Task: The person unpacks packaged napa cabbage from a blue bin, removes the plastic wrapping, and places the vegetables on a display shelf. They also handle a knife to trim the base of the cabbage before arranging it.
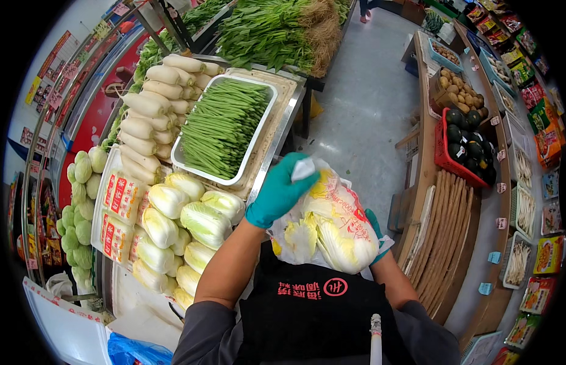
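My left hand (283,189), in a teal glove, is closed on a crumpled white wrap above an open printed plastic bag. A napa cabbage (344,242) lies at the mouth of the printed bag (344,200), with loose yellowish leaves (301,235) beside it. My right hand (379,235), gloved too, is at the bag's right side, mostly hidden behind the bag and cabbage; its grip cannot be made out. More napa cabbages (205,223) are stacked on the stand to the left, next to wrapped packs (116,214) with red and white print.
A white tray of green beans (223,127) and piled white radishes (146,105) stand at the left, leafy greens (264,32) beyond. Along the right shelf are a red basket (456,164) of dark squash, potatoes (458,91) and long brown roots (447,242). A cigarette (376,340) shows at the bottom.
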`<state>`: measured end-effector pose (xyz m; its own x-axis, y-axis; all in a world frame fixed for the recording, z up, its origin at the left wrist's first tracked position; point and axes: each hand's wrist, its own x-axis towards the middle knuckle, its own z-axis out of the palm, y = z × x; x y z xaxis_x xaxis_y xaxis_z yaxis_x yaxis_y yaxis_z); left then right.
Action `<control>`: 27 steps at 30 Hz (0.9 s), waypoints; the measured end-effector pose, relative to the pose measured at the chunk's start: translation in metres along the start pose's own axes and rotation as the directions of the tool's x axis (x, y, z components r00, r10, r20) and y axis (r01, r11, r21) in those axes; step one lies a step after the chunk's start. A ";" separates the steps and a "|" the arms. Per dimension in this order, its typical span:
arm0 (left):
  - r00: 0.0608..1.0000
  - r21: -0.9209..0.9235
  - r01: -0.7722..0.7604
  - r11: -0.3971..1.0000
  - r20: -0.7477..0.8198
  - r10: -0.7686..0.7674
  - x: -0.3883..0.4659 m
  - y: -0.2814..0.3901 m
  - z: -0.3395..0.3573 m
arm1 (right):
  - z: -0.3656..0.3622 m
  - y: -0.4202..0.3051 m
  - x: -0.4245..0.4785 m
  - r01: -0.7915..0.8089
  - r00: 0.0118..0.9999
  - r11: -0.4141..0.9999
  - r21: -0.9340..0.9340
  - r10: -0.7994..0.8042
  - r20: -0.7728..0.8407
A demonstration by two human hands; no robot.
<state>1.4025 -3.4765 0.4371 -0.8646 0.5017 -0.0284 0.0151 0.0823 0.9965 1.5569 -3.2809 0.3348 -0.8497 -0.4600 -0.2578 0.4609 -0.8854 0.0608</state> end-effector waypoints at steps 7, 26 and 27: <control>0.899 0.277 -0.399 0.874 0.307 0.313 -0.007 -0.019 0.003 | 0.019 -0.001 0.006 -0.013 0.998 0.996 -0.085 0.008 -0.061; 0.879 -0.501 0.471 0.727 0.193 -0.436 0.003 -0.194 0.024 | -0.019 0.011 0.004 0.034 0.999 0.999 -0.038 -0.035 -0.021; 0.854 -0.519 0.510 0.686 0.207 -0.478 -0.006 -0.173 0.023 | -0.020 0.010 0.004 0.046 0.998 0.998 -0.044 -0.047 -0.031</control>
<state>1.4160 -3.4741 0.2632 -0.6414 0.5672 -0.5166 -0.6911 -0.1347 0.7101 1.5636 -3.2898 0.3151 -0.8622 -0.4154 -0.2900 0.4323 -0.9017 0.0063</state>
